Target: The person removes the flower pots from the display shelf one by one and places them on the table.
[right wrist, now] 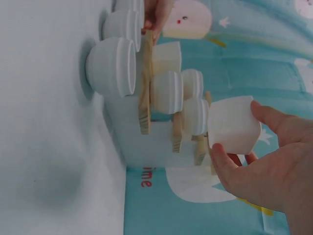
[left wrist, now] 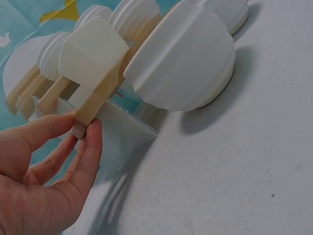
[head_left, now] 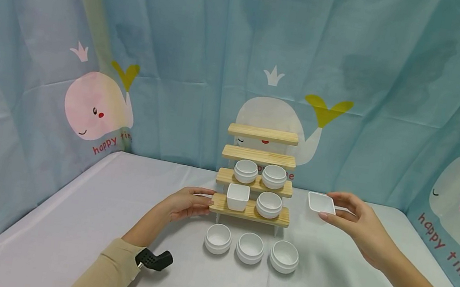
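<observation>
A tiered wooden display stand (head_left: 251,209) stands on the white-covered table. At the left end of its lowest board, my left hand (head_left: 190,203) pinches the wood between thumb and fingers (left wrist: 90,156). To the stand's right, my right hand (head_left: 362,228) holds a white square bowl (right wrist: 234,125) in the air, thumb on one side and fingers on another. On the lowest board sit another square bowl (head_left: 237,198) and a round ribbed bowl (head_left: 269,205). Two round bowls, left (head_left: 245,171) and right (head_left: 274,177), share the board above.
In front of the stand, three round white bowls line up on the table: left (head_left: 217,239), middle (head_left: 250,248) and right (head_left: 284,257). A blue curtain (head_left: 179,121) printed with whales hangs behind and at both sides.
</observation>
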The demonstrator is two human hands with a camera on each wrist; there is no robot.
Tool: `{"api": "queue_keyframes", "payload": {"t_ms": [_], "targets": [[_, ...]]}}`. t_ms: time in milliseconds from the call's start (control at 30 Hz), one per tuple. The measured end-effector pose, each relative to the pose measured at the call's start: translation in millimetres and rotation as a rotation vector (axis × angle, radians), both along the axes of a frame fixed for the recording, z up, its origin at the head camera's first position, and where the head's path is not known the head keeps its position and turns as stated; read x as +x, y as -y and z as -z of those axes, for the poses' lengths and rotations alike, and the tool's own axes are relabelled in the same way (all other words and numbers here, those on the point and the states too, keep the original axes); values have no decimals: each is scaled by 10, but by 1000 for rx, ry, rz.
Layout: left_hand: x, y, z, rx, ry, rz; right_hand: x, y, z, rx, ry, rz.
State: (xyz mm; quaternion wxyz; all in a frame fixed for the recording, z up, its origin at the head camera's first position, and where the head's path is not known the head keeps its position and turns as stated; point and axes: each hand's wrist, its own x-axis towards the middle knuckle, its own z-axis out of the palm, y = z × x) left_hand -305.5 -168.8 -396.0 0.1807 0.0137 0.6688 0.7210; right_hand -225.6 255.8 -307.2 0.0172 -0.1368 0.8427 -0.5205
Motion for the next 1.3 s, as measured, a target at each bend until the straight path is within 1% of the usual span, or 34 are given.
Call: {"api": "queue_keyframes", "payload": {"t_ms": [133,400,600,833,1067,1200,1300], "targets": [[-7,0,5,-4,2,-4,32,-39,61,13,6,6],[-2,2,3,-1,6,-6,96,-105,183,-13,10,2],[10,0,-16,-1,13,-9,126,-160,280,14,43,21],[13,-6,-17,-6,18,-10,158,-192,396,-5,80,6],[4,-4,-5,-12,12,-6,164,-206,518,29,133,3],[0,3,-1,-8,7,1,169,-207,578,22,158,-4],[1,1,-1,-9,11,-6,177,-207,616,12,168,-13]]}}
